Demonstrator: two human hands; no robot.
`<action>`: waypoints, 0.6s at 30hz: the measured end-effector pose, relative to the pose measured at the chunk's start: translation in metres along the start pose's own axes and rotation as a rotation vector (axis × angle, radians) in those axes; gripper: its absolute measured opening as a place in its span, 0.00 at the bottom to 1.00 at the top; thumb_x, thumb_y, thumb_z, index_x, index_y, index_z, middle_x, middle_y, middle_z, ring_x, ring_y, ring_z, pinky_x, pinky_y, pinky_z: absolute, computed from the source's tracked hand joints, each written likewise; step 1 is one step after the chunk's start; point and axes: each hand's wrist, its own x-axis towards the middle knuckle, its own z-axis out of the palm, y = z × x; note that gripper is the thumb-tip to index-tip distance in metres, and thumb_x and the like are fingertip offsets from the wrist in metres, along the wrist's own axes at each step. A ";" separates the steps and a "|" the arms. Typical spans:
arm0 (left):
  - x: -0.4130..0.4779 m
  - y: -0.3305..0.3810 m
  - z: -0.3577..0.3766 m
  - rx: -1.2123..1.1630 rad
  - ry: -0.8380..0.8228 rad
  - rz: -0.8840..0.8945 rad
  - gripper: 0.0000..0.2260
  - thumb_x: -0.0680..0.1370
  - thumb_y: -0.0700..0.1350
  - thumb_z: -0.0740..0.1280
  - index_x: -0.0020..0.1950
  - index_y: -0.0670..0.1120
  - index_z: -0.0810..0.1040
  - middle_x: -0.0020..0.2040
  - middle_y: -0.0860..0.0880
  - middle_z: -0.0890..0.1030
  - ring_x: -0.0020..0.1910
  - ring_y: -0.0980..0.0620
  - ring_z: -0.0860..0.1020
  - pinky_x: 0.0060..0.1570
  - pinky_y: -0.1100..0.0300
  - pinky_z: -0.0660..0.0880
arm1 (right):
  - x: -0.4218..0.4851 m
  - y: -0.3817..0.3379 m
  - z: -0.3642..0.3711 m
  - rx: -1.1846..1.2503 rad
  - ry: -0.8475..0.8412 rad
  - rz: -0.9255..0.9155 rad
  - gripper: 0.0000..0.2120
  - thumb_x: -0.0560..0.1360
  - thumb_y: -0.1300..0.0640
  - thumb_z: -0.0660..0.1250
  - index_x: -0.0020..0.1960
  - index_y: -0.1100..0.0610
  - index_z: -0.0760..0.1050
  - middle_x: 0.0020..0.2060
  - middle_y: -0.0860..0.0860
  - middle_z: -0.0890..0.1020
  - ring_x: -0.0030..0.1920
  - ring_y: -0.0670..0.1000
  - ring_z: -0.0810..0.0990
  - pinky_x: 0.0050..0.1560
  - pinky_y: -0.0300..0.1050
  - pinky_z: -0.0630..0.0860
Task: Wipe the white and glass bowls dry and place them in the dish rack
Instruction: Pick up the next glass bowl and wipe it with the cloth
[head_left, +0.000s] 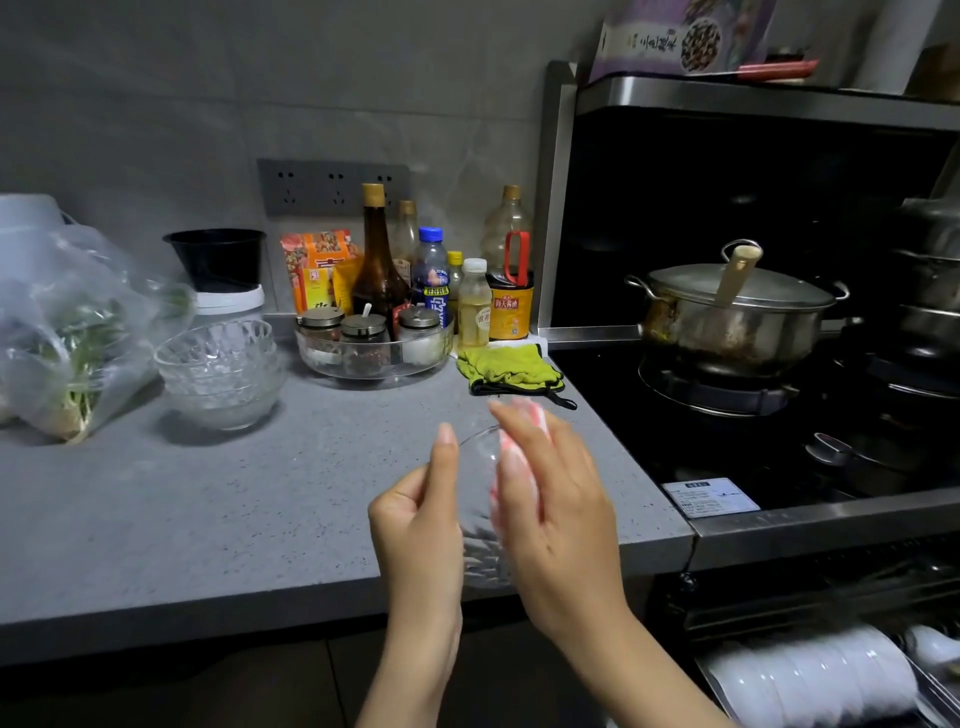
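Motion blur smeared the glass bowl (477, 486) held between the 2 hands, so its far rim and base were hard to make out, and the right thumb was hidden. The left hand (421, 514) gripped the bowl's near edge, index finger raised along the rim and the other fingers curled. The right hand (561, 514) pressed a pink-and-white cloth (511, 457) against the bowl with fairly straight fingers. Well to the left of the left hand stood a stack of cut-glass bowls (221, 364), faceted and clear, beside a crinkled plastic bag (67, 332) cut off at the edge. Below the right hand, the dish rack (717, 686) held smooth white bowls (810, 680), partly out of frame. Beneath both hands ran a grey speckled countertop (208, 493); beyond the right hand lay a folded green cloth (509, 369) and a lidded steel pot (727, 317) on a black stove.
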 end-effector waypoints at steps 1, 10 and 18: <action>0.000 0.001 0.000 0.022 -0.020 0.015 0.23 0.69 0.60 0.67 0.24 0.49 0.61 0.26 0.47 0.57 0.28 0.49 0.57 0.29 0.59 0.60 | 0.002 0.000 0.001 -0.053 0.008 -0.042 0.20 0.80 0.45 0.50 0.66 0.47 0.73 0.60 0.43 0.76 0.66 0.40 0.69 0.59 0.41 0.70; 0.011 -0.002 -0.010 -0.206 -0.063 -0.140 0.20 0.70 0.57 0.67 0.40 0.38 0.78 0.41 0.41 0.81 0.39 0.44 0.80 0.53 0.44 0.77 | 0.016 0.008 -0.010 0.749 -0.089 0.512 0.23 0.82 0.46 0.51 0.42 0.60 0.76 0.31 0.49 0.83 0.35 0.46 0.83 0.34 0.35 0.76; 0.019 -0.003 -0.023 0.018 -0.211 -0.132 0.26 0.69 0.63 0.62 0.46 0.42 0.82 0.45 0.44 0.85 0.47 0.49 0.84 0.57 0.48 0.77 | 0.025 0.008 -0.026 0.656 -0.091 0.571 0.42 0.65 0.31 0.62 0.37 0.76 0.68 0.30 0.72 0.72 0.29 0.63 0.71 0.35 0.48 0.68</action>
